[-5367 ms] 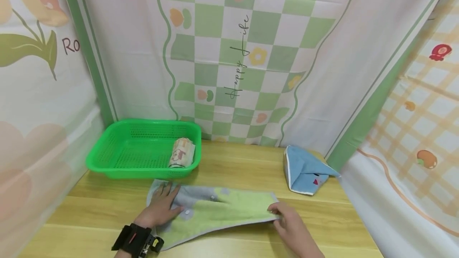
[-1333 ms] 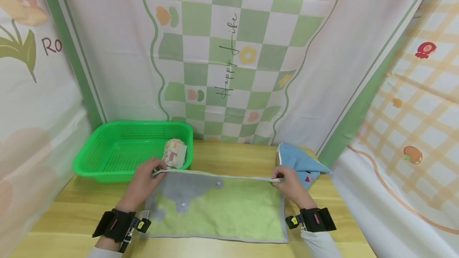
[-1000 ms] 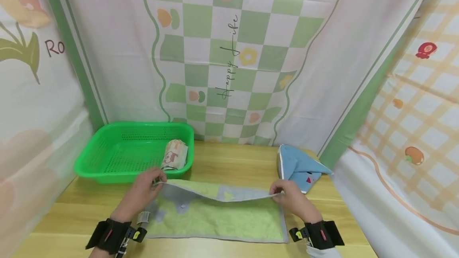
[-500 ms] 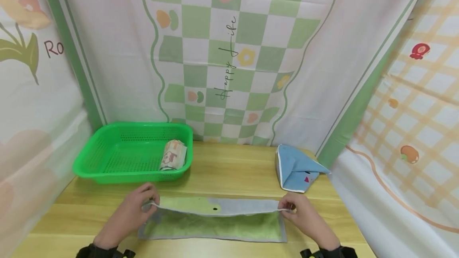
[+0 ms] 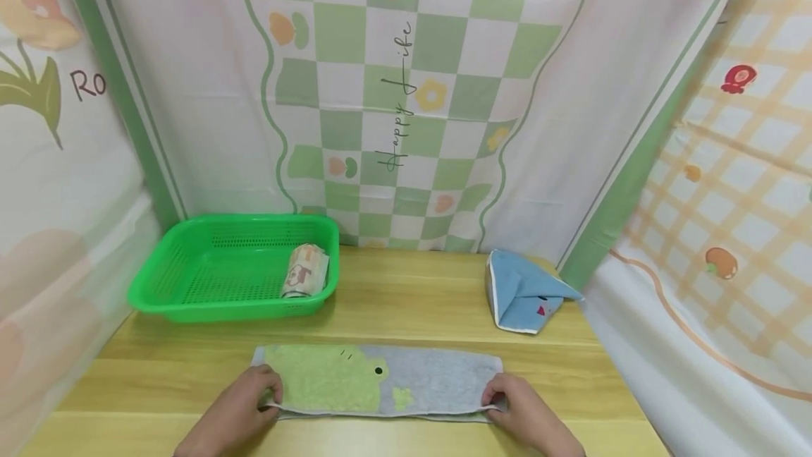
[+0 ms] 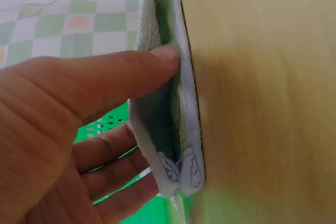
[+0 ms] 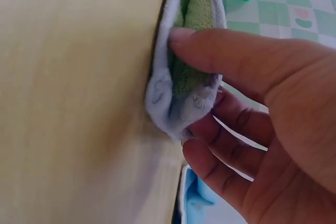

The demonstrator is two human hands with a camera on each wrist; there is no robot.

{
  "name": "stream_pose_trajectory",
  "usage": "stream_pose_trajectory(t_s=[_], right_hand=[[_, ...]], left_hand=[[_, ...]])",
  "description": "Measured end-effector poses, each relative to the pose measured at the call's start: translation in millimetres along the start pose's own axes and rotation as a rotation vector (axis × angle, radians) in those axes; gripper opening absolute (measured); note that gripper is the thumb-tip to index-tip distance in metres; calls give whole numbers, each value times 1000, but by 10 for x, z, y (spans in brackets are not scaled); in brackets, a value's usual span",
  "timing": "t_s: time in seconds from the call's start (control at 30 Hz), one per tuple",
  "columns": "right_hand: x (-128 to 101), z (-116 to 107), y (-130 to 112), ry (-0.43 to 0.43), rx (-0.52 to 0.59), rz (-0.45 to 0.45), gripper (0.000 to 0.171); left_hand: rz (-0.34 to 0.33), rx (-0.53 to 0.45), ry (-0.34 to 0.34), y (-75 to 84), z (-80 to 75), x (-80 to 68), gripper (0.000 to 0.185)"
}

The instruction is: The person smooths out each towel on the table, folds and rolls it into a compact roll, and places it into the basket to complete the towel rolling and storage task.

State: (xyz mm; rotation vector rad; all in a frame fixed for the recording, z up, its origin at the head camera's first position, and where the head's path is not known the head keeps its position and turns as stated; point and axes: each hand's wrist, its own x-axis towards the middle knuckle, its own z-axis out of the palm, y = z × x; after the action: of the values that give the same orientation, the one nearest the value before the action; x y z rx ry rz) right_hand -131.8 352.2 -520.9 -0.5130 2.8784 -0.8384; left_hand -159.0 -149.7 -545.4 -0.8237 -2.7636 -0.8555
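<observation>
A green and grey towel (image 5: 330, 381) with a cartoon eye lies folded lengthwise near the front of the table in the head view. My left hand (image 5: 237, 404) pinches the upper layer's near left corner between thumb and fingers. At the near right corner, my right hand (image 5: 526, 411) grips the same layer. The left wrist view shows the left thumb (image 6: 152, 64) inside the fold, with the two edges (image 6: 191, 129) slightly apart. In the right wrist view the right thumb (image 7: 199, 45) also sits between the layers, fingers behind the cloth.
A green perforated basket (image 5: 235, 310) stands at the back left, holding a rolled patterned cloth (image 5: 306, 272) against its right side. A crumpled blue cloth (image 5: 523, 291) with white edging sits at the back right. Printed curtains (image 5: 438, 125) enclose the wooden table (image 5: 406, 309).
Both hands have brought the towel's far edge toward the front, folding it over the near half. Before that, the towel was spread out flat. Basket and blue cloth have stayed put.
</observation>
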Motion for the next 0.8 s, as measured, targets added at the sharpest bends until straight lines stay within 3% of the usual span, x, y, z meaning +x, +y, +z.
stream_pose_trajectory(t_s=[0.07,0.2,0.27,0.33,0.47,0.57,0.7,0.8], right_hand=[[-16,-43,-33,4,8,-6,13],[-70,-148,-97,6,69,-11,10],[-101,-185,-110,-1,102,-5,10],[-124,-191,-101,-26,114,10,10],[-145,-147,-52,-116,137,56,13],[-131,-143,-66,-137,146,81,17],[-58,-170,-198,-6,52,64,18],[42,-129,-325,82,-34,76,29]], left_hand=[[10,1,32,19,-21,-7,32],[82,14,172,55,-59,-5,40],[100,15,190,60,-67,-10,42],[85,15,148,56,-59,-25,39],[4,-38,-23,33,-36,-86,28],[-47,-43,-46,65,-63,-80,24],[-82,-8,101,190,-115,40,15],[-76,-10,182,247,-98,160,17]])
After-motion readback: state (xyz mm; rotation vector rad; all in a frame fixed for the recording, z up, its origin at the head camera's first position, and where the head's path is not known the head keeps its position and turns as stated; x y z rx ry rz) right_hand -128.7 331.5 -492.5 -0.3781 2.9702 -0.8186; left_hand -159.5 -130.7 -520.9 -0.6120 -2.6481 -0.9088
